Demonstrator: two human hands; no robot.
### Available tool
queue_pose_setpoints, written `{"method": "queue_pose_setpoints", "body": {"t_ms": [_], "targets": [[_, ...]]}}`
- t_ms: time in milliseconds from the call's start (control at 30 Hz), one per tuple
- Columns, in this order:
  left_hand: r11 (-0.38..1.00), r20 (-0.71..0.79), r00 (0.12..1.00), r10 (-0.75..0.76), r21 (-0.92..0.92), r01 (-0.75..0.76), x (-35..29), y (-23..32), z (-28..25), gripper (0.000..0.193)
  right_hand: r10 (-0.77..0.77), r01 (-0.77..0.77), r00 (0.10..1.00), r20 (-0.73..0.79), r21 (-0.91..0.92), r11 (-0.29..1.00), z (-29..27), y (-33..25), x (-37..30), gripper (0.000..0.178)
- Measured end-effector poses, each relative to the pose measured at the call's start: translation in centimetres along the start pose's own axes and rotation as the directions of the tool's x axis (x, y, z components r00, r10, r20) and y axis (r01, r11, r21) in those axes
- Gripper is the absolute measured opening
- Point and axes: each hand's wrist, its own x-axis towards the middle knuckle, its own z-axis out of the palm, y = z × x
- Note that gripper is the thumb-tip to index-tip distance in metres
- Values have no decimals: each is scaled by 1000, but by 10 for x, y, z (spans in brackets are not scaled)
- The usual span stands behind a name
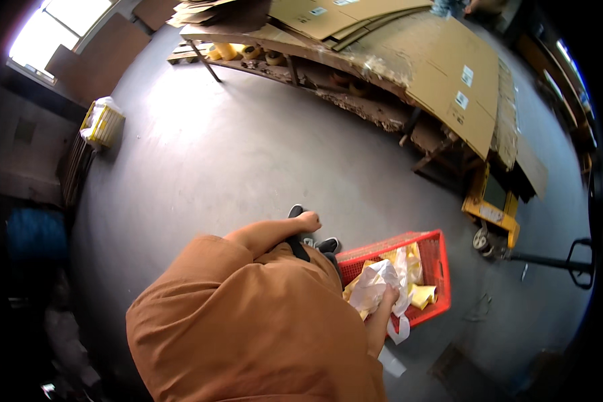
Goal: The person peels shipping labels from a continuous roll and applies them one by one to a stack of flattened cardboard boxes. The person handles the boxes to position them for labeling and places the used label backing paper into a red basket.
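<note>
My right hand (390, 295) is closed on a crumpled white sheet (375, 280), thin like plastic film or paper. It is over a red plastic basket (443, 271) on the floor at my right side. Inside the basket lie crumpled white and yellow scraps (422, 295), and one white strip (400, 329) hangs over the near rim. My left hand (309, 222) hangs in front of my body above my shoes, fingers curled into a loose fist, with nothing visible in it.
A long worktable (382, 60) bears flat cardboard sheets (459, 87); tape rolls (275, 58) sit on its lower shelf. Right of it stands a yellow pallet jack (492, 211), its black handle (549, 260) reaching sideways. A yellow basket (104, 127) with white material stands far left. Part of another person (486, 6) shows at the top.
</note>
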Motion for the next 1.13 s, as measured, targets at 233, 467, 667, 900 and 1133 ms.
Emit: {"method": "queue_pose_setpoints", "body": {"t_ms": [233,467,667,900,1133], "targets": [[957,64,956,-286,-24,288,-28,-58,-5,36,-452,431,776,440,154,889,99,-84,-51,22],[997,206,976,-69,-6,71,-43,-103,-8,38,-263,263,386,884,168,950,88,-191,-175,43],[977,81,992,-96,-183,109,-79,-187,-20,36,-334,632,502,798,-75,771,57,-225,-240,28],[797,-94,861,-499,-441,413,-160,-332,10,28,-161,654,461,873,-212,726,99,-244,-282,32],[506,44,646,-762,-583,636,-276,-434,86,31,232,36,532,814,-295,955,184,-278,-292,39]]}}
